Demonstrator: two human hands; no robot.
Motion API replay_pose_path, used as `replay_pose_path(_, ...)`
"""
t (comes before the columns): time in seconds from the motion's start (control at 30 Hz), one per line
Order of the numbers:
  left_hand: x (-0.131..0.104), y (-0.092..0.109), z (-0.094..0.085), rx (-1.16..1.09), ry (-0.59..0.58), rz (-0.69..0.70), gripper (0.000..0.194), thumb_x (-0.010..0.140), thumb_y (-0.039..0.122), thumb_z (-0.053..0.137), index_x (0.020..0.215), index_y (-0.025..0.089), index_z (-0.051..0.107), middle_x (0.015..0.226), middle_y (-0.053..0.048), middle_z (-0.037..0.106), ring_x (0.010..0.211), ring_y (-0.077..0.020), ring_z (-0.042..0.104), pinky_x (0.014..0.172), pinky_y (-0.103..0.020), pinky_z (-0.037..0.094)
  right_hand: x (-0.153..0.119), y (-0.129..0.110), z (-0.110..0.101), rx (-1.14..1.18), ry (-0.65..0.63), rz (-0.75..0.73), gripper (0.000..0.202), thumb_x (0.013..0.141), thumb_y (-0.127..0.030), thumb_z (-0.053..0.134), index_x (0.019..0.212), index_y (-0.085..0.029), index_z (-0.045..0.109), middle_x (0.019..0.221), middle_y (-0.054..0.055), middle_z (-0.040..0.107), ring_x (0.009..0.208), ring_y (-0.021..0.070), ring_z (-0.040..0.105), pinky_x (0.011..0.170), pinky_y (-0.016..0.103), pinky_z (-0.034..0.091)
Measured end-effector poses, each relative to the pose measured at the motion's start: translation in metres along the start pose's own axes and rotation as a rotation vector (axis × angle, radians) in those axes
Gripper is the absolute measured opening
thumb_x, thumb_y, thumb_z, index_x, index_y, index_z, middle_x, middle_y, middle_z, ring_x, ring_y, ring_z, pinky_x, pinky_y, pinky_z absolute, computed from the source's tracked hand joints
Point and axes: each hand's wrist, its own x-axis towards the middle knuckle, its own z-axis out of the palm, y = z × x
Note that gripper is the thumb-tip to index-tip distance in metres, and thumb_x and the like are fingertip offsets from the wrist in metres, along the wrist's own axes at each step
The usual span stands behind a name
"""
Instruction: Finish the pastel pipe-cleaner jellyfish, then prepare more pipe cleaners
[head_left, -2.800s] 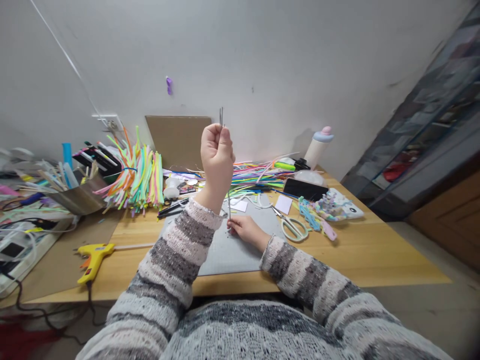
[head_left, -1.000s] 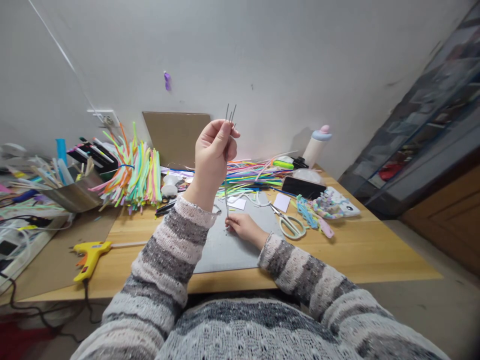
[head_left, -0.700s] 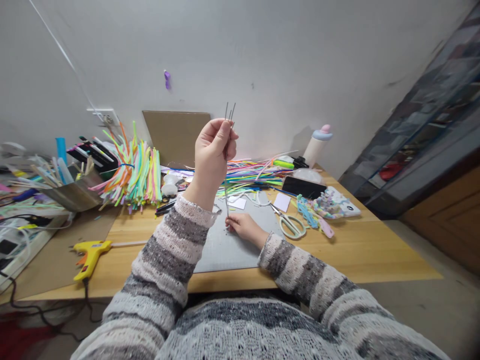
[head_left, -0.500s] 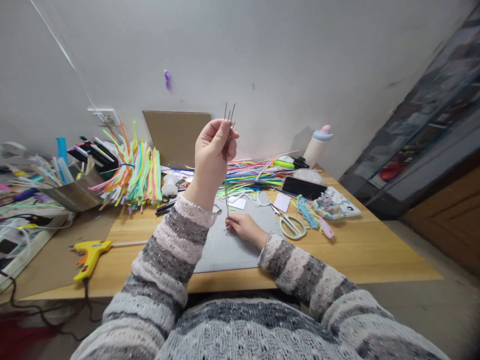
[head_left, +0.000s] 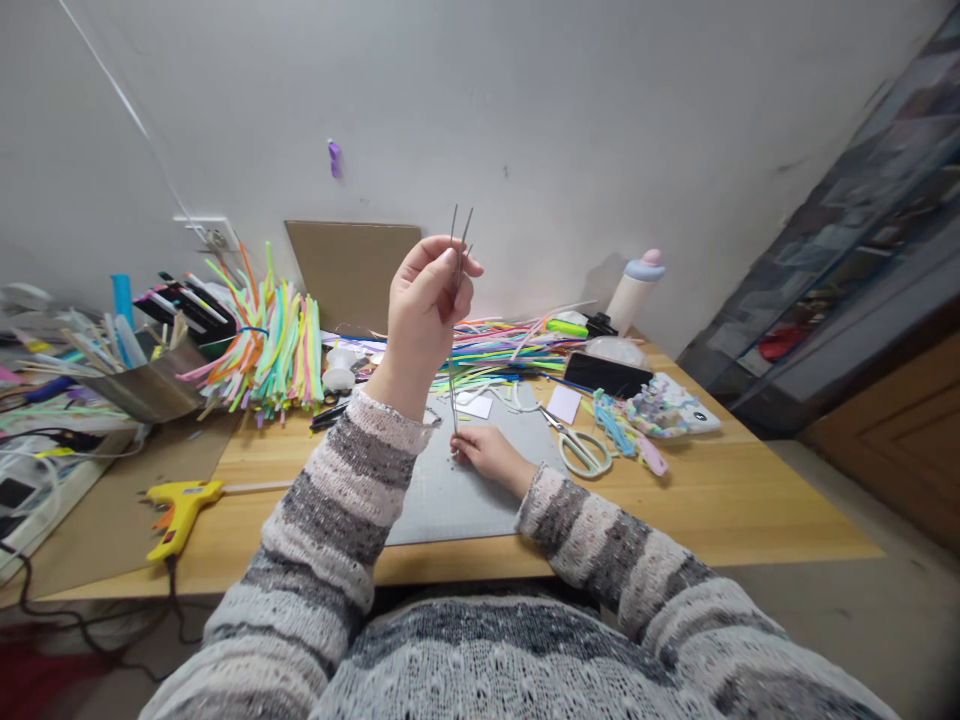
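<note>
My left hand [head_left: 431,285] is raised above the table, its fingers closed around a few thin dark wires [head_left: 454,390]. The upper wire ends stick out above the fingertips and fan slightly apart. Down at the grey cutting mat [head_left: 450,510], my right hand [head_left: 491,455] pinches the lower ends of the same wires, which run nearly upright between the two hands. White-handled scissors [head_left: 585,455] lie to the right of my right hand. Small pale cards [head_left: 564,404] rest near the mat's far edge.
A yellow glue gun [head_left: 180,515] lies at the left with its cord hanging off the edge. Bundled pipe cleaners [head_left: 277,350] stand behind it, with more pipe cleaners [head_left: 510,350] along the back. A phone [head_left: 607,374] and a bottle [head_left: 634,290] are at the right.
The fingers of my left hand have shifted slightly on the wires, and the upper ends have moved a little to the right. My right hand has stayed in place.
</note>
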Motion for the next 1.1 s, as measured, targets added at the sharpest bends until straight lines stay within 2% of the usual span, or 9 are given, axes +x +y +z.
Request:
replay_pose_path(0.2,0.001,-0.001,-0.001,0.023,0.022,-0.013,0.008,0.083,0.027,0.069,0.082,0.022,0.063,0.072,0.002,0.063,0.042,-0.0027,0.042,0.036,-0.019,0.022,0.0,-0.001,0.0,-0.007,0.001,-0.003,0.018,0.09,-0.019,0.051,0.074,-0.017,0.059,0.064,-0.001,0.06,0.061,0.0107,0.059,0.064,0.022,0.042)
replay_pose_path(0.33,0.003,-0.004,-0.003,0.139,0.074,0.052,0.014,0.081,0.03,0.072,0.084,0.021,0.061,0.075,0.001,0.066,0.047,-0.0044,0.051,0.038,-0.018,0.032,0.0,-0.001,0.0,-0.009,0.002,-0.001,0.018,0.09,-0.019,0.05,0.074,-0.017,0.059,0.064,-0.001,0.06,0.06,0.0108,0.059,0.062,0.022,0.042)
replay_pose_path(0.5,0.003,-0.01,-0.008,0.437,0.172,0.301,0.016,0.081,0.029,0.071,0.087,0.023,0.058,0.08,0.001,0.064,0.06,-0.0078,0.062,0.047,-0.018,0.045,0.0,0.0,0.0,-0.012,0.006,-0.006,0.019,0.091,-0.019,0.05,0.073,-0.017,0.058,0.064,-0.001,0.062,0.061,0.0106,0.06,0.063,0.022,0.042)
replay_pose_path(0.6,0.002,-0.01,-0.01,0.627,0.211,0.49,0.014,0.081,0.022,0.07,0.087,0.024,0.057,0.082,0.001,0.06,0.067,-0.0082,0.061,0.052,-0.018,0.045,0.0,-0.002,-0.001,-0.02,0.01,-0.007,0.02,0.09,-0.018,0.051,0.072,-0.017,0.058,0.063,-0.001,0.061,0.06,0.0103,0.059,0.063,0.022,0.042)
replay_pose_path(0.7,0.001,-0.007,-0.011,0.744,0.213,0.589,0.015,0.08,0.017,0.069,0.085,0.023,0.057,0.078,0.001,0.057,0.065,-0.008,0.056,0.052,-0.019,0.042,0.0,-0.004,-0.001,-0.025,0.011,-0.007,0.019,0.09,-0.018,0.051,0.073,-0.016,0.058,0.061,-0.001,0.06,0.06,0.0103,0.058,0.063,0.021,0.042)
replay_pose_path(0.9,0.0,-0.004,-0.01,0.8,0.171,0.535,0.014,0.079,0.015,0.068,0.085,0.022,0.057,0.076,0.002,0.055,0.06,-0.0075,0.051,0.049,-0.019,0.039,0.0,-0.002,0.0,-0.022,0.011,-0.011,0.019,0.091,-0.019,0.05,0.073,-0.017,0.058,0.062,-0.001,0.061,0.06,0.0103,0.059,0.062,0.021,0.042)
replay_pose_path(1.1,0.001,-0.003,-0.009,0.639,0.12,0.434,0.016,0.079,0.023,0.07,0.081,0.022,0.055,0.073,0.001,0.052,0.062,-0.0078,0.051,0.051,-0.019,0.041,0.0,-0.003,-0.001,-0.017,0.011,-0.019,0.02,0.09,-0.018,0.05,0.072,-0.017,0.057,0.063,-0.001,0.061,0.06,0.0104,0.06,0.063,0.022,0.042)
